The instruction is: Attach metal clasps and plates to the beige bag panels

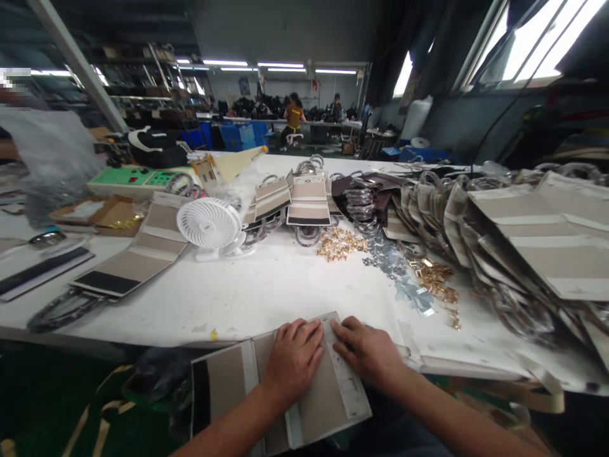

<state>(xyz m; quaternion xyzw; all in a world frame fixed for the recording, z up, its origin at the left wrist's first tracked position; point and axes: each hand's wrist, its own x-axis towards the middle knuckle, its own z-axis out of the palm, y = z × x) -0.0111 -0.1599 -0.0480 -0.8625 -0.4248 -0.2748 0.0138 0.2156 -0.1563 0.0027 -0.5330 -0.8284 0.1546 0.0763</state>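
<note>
My left hand (pixel 292 362) and right hand (pixel 366 352) lie open, pressed flat on a beige-striped bag panel (pixel 320 397) at the near edge of the tabletop (pixel 247 298). Many ring-handled bags (pixel 537 235) look made up; loose gold fittings (pixel 340 244) remain.

A bag-making workshop: a long white surface (pixel 228 304) strewn with beige bag panels (pixel 561 235) and gold metal fittings (pixel 340 244), with a seated worker (pixel 294 117) at a far workbench (pixel 304 122) under fluorescent lights (pixel 280 65).
</note>
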